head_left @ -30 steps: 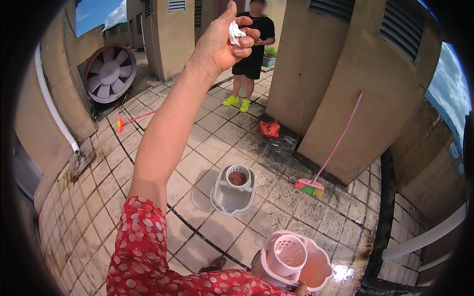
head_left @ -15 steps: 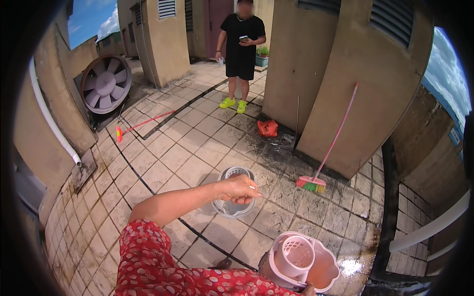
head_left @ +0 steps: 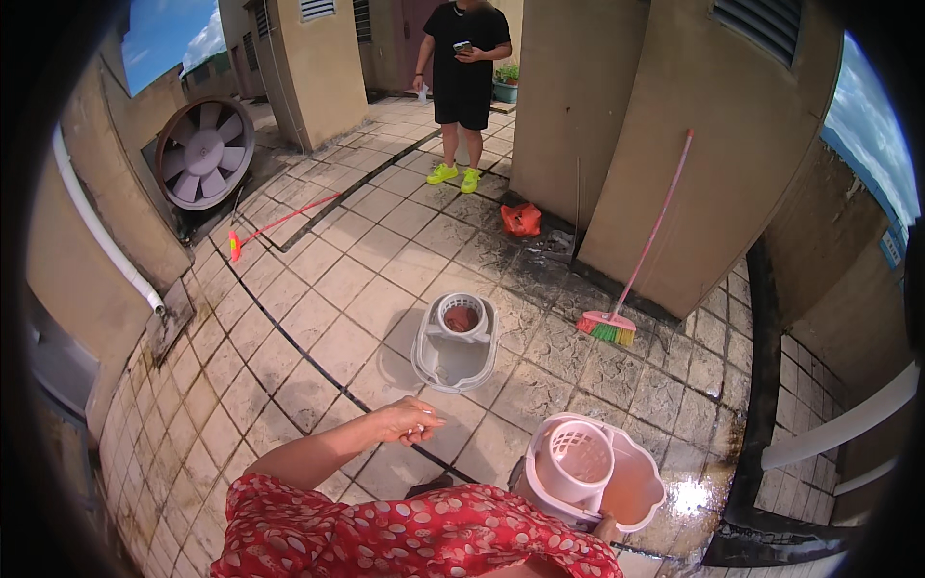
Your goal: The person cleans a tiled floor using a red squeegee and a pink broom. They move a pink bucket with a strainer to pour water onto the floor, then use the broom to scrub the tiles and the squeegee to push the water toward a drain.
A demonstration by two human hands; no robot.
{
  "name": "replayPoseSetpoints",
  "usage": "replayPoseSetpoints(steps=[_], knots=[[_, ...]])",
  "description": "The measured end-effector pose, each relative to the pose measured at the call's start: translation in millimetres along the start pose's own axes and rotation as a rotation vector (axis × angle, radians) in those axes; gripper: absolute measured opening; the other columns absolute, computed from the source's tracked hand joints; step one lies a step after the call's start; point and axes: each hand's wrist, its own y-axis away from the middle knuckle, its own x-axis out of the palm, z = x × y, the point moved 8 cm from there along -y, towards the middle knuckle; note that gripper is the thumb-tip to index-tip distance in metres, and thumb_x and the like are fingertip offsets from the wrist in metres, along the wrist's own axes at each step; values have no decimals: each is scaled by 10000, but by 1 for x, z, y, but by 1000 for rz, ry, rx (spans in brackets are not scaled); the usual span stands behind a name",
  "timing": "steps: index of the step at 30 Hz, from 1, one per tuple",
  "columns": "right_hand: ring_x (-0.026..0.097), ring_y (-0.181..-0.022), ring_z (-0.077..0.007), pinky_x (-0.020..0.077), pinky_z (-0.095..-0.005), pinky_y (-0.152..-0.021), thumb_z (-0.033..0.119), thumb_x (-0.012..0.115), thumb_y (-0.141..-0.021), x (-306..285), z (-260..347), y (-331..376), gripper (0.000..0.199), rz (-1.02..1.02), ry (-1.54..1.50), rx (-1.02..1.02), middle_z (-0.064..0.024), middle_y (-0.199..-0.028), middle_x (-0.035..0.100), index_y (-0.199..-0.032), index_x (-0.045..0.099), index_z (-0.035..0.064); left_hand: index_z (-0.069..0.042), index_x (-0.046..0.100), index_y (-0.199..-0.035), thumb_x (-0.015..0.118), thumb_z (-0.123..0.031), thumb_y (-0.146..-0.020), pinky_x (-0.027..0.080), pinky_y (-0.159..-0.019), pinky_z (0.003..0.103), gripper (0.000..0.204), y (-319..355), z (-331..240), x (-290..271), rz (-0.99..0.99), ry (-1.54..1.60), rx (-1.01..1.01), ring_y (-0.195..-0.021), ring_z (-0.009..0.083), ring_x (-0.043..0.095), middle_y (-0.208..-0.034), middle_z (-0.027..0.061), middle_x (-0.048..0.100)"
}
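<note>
My left hand is stretched out low over the tiled floor, palm down, fingers drawn together; whether something small sits in them I cannot tell. It hovers just in front of a grey mop bucket with a round wringer basket. A pink mop bucket with a pink wringer stands at my lower right. Only a sliver of my right hand shows, against that bucket's near rim. My red patterned sleeve fills the bottom of the view.
A pink broom leans on the beige wall at the right. A red bag lies by the wall's foot. Another person in black stands at the far doorway. A big fan sits left, and a red-handled tool lies on the tiles.
My left arm dropped from high overhead, where the hand held a small white thing, down to just above the floor near the grey bucket. The far person stayed in place.
</note>
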Motion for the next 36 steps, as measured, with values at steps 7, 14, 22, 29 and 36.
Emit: replayPoseSetpoints(steps=[7,14,22,29,36], knots=[[576,-548,-281,479,-393,-422,80,564,-663,-26,1,-32,200,-173,-13,-27,-188,-715,577,-755,582,-97,-65,467,-688,612,-187,-808,207,-331,217,224,-9,8,18,-39,29,-32,-386,77,383,-563,55,501],[568,-513,-267,476,-401,-401,150,571,-686,-51,8,-56,226,-228,9,14,-172,-723,586,-814,589,-35,-70,458,-694,598,-203,-813,228,-349,219,227,-30,50,31,-40,57,-137,-405,85,386,-567,53,494],[589,-578,-288,490,-435,-434,188,549,-725,12,41,-100,209,-190,58,28,-166,-752,586,-840,574,15,-65,473,-644,627,-223,-786,248,-352,233,261,-62,38,3,-100,92,-205,-418,106,410,-575,61,507],[577,-499,-276,455,-379,-344,172,539,-716,147,92,-146,225,-123,99,13,-167,-708,586,-811,577,-28,-65,465,-681,616,-211,-793,239,-349,230,238,-137,-17,-40,-134,233,-285,-411,112,396,-562,66,482],[565,-550,-246,464,-371,-413,179,566,-688,322,146,-210,230,-14,254,7,-130,-708,576,-775,611,-29,-48,467,-674,609,-201,-788,239,-339,228,238,-224,-114,-75,-181,317,-193,-404,105,385,-552,62,477]])
